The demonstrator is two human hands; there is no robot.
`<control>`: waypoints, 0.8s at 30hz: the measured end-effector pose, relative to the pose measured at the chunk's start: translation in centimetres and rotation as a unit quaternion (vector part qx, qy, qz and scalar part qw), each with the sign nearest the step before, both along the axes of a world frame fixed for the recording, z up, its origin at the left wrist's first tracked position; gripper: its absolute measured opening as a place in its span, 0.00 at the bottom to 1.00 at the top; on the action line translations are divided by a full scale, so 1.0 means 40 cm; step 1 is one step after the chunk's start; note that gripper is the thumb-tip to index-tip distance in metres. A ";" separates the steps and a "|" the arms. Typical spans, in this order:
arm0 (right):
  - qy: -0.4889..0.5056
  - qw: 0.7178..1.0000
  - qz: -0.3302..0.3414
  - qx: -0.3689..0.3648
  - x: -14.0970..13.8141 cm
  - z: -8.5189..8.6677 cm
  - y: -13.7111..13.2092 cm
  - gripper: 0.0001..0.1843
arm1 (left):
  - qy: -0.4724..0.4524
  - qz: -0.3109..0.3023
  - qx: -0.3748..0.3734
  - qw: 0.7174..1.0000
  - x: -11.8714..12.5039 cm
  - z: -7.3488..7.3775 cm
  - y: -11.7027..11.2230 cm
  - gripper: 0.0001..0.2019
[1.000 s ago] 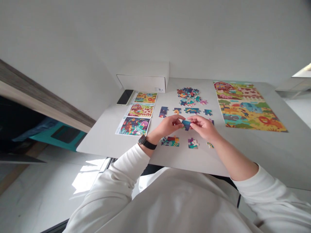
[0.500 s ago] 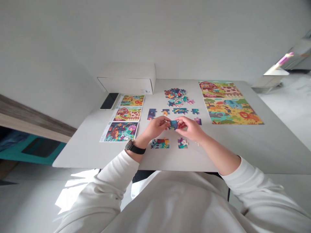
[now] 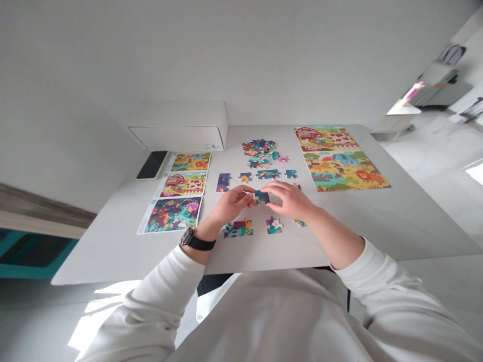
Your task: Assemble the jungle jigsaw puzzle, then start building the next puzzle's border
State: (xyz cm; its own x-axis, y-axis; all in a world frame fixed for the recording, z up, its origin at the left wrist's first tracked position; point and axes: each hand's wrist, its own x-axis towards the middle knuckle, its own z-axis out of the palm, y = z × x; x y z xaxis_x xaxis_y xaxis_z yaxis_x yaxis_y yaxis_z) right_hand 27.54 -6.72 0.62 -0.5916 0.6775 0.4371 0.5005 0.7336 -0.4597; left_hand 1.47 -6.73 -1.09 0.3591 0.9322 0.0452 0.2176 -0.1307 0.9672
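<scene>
Looking down on a white table (image 3: 350, 229) set against a pale wall (image 3: 241, 55), with a pale floor (image 3: 426, 201) to the right and a teal object (image 3: 33, 256) cut off at the far left edge of the view. A pink stick (image 3: 412, 91) shows in the far right of the room (too small to make out properly).

At the far left of the table sits a white box (image 3: 177, 125), with a black phone (image 3: 152, 165) just near it. Three picture cards (image 3: 169, 215) run in a column beside the phone, and a large farm poster (image 3: 339, 158) lies to the right. A heap of loose puzzle pieces (image 3: 262, 153) sits far of centre, above a far row of puzzle sections (image 3: 267, 174). A near row of puzzle sections (image 3: 237, 229) lies closer in.

The left hand (image 3: 232, 203), with a black watch (image 3: 196, 241) on its wrist, and the right hand (image 3: 290, 200) are both narrowly closed, pinching a blue puzzle piece (image 3: 261, 197) between the two rows. The right hand partly covers a dark piece (image 3: 297, 186).

Compared with the earlier view, the table sits further left and more of the room shows on the right, while both hands still pinch the blue piece.
</scene>
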 end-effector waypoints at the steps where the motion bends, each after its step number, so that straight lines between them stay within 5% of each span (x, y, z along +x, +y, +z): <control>1: 0.008 1.000 -0.011 0.002 0.021 0.003 0.016 0.24 | -0.007 -0.001 -0.002 1.000 -0.002 0.002 -0.001 0.26; 10: 0.015 0.977 -0.206 -0.054 0.220 -0.050 0.228 0.18 | -0.008 0.021 0.005 1.000 -0.016 0.016 0.000 0.26; 24: -0.055 0.987 -0.142 -0.049 0.208 -0.099 0.291 0.14 | 0.022 0.013 -0.001 1.000 -0.025 0.003 0.005 0.26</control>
State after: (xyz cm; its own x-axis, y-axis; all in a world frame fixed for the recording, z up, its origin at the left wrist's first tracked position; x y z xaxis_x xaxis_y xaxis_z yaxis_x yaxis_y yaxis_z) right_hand 35.87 4.91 -3.33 -0.4132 0.8582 0.3048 0.7303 0.5121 -0.4521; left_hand 0.45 -6.54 -0.96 0.3359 0.9415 0.0269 0.2640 -0.1215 0.9568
